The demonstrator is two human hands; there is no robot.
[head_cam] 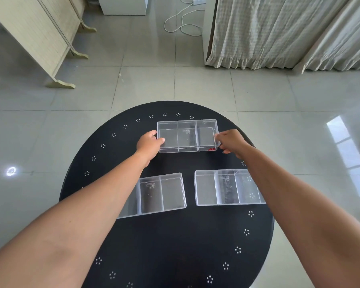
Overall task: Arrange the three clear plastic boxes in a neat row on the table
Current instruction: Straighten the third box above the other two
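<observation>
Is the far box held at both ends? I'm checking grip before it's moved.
Yes: the left hand and right hand each grip one short end of the far box.

On the round black table [166, 246], the left hand [149, 143] and right hand [230, 142] grip the short ends of the far clear box [187, 136]. Two more divided clear boxes, near-left box [162, 194] and near-right box [227, 187], sit side by side, apart, nearer the person.

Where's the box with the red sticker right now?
Head view: far box, table's far centre, held between left hand and right hand.
</observation>
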